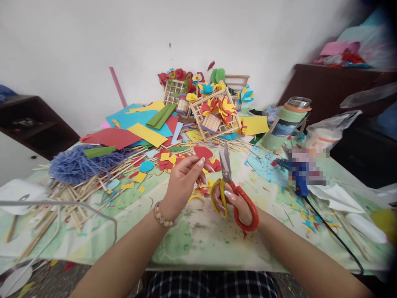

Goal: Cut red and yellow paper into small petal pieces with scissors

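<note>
My left hand (187,176) is closed in a pinch over the middle of the table, with a bracelet at its wrist. A red petal-shaped piece of paper (203,152) shows at its fingertips and seems held there; the fingers partly cover it. My right hand (234,200) grips scissors (228,171) with one yellow and one red-orange handle. Their blades point up and away, slightly apart, just right of my left fingertips. Red and yellow paper scraps (167,159) lie beneath and behind my left hand.
Behind stand stick frames with paper flowers (214,118). Colored paper sheets (111,138), purple yarn (83,163) and wooden sticks (71,211) lie left. To the right are a bottle (283,124), a blue glue gun (300,180) with a black cord, and a plastic bag (328,132).
</note>
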{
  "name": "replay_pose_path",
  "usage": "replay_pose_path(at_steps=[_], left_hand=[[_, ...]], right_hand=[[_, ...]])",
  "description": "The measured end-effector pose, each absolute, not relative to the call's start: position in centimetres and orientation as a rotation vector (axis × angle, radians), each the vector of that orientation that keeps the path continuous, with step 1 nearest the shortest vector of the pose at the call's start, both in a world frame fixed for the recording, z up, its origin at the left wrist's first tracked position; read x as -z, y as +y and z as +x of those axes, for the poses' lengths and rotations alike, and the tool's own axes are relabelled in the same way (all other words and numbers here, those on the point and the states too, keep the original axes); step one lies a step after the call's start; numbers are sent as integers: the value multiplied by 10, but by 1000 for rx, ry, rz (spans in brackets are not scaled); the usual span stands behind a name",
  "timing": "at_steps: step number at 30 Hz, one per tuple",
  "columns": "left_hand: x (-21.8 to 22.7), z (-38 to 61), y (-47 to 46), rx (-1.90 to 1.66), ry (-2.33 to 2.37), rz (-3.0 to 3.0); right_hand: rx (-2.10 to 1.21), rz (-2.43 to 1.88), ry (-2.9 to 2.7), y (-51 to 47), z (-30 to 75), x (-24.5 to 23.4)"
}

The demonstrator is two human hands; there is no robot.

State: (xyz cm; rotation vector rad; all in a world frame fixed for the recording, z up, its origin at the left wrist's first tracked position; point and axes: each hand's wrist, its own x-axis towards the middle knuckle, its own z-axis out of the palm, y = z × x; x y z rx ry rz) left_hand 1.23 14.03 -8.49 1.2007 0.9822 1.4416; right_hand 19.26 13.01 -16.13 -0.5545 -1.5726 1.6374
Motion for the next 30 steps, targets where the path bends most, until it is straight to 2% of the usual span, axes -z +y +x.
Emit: replay_pose_path(at_steps=[9, 17, 30], left_hand=[[77, 13, 130, -1378, 1013, 1286], [81, 10, 129, -1422, 1062, 1419], [85, 8, 129, -1453, 1088, 1554]], right_hand=[[-1420, -653, -1862, 125, 201, 141], [-1307, -793, -1909, 129, 206, 143], [-1317, -774, -1905, 130, 207, 144]])
